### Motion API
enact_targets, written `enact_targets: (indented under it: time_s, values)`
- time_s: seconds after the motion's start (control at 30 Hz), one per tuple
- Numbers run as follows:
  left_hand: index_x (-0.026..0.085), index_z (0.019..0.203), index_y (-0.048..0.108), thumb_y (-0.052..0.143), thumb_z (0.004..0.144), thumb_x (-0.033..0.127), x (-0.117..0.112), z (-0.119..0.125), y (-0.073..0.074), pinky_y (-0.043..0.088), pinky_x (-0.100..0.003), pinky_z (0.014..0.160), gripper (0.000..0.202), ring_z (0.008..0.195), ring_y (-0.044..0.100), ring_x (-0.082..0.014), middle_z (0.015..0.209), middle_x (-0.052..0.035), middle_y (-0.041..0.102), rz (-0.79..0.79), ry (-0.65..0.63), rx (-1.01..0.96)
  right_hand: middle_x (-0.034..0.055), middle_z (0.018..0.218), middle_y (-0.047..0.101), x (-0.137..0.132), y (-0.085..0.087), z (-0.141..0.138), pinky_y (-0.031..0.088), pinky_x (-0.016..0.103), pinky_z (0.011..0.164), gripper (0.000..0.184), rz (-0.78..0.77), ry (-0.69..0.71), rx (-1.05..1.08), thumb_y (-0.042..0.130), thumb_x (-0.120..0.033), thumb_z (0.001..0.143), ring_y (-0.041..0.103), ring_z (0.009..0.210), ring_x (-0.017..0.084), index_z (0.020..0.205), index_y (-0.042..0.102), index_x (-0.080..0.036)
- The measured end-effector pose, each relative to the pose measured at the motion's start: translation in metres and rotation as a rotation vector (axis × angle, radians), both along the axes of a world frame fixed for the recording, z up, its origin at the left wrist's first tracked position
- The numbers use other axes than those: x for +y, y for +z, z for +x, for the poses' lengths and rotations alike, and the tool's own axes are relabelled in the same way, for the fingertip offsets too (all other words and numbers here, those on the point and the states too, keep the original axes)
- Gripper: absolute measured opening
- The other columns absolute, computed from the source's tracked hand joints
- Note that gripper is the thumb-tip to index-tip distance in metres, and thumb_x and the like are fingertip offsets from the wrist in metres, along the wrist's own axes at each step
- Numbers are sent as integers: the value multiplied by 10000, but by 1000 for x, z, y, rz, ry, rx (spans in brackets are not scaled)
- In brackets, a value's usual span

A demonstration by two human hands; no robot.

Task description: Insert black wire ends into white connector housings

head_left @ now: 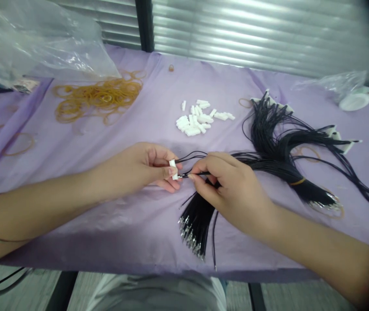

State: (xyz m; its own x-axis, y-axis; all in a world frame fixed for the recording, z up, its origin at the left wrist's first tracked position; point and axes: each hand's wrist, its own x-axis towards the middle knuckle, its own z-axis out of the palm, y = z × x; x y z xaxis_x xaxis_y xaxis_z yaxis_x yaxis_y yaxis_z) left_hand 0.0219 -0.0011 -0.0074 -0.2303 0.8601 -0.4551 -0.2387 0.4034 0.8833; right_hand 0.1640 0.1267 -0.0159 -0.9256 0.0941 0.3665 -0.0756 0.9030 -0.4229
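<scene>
Between thumb and fingers, my left hand (153,166) pinches a small white connector housing (173,164). Black wires run out of the housing's right side. My right hand (225,181) is closed on a thin black wire (203,173), whose metal tip is at the lower end of the housing; I cannot tell if it is inside. Under and below my right hand lies a bundle of black wires (199,216) with bare metal terminals at its near end. Beyond my hands is a loose pile of white connector housings (197,119).
Finished-looking black cables (268,125) with white connectors spread at the right, one bundle tied with a yellow band (298,182). Rubber bands (103,99) are heaped at the back left beside a clear plastic bag (48,43). A tape roll (355,100) lies back right on the purple cloth (106,233).
</scene>
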Motion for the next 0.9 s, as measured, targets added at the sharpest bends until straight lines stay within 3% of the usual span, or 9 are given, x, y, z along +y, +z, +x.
enact_targets:
  time_s: [0.4,0.9]
  values:
    - [130,743,608,588,735,121,0,3,0,535,-258,706,24,672,639,-121,677,17,639,-28,52,-4,-12,677,563,-5,-1,0,355,213,597,58,-188,-79,-84,544,-152,782,480,620,89,733,575,-151]
    - [142,785,597,584,748,171,-1,4,-3,540,-251,702,49,712,643,-138,743,1,655,12,-6,71,-43,629,567,1,4,-7,347,168,537,90,-402,-20,-173,549,-89,724,476,561,52,697,612,-148]
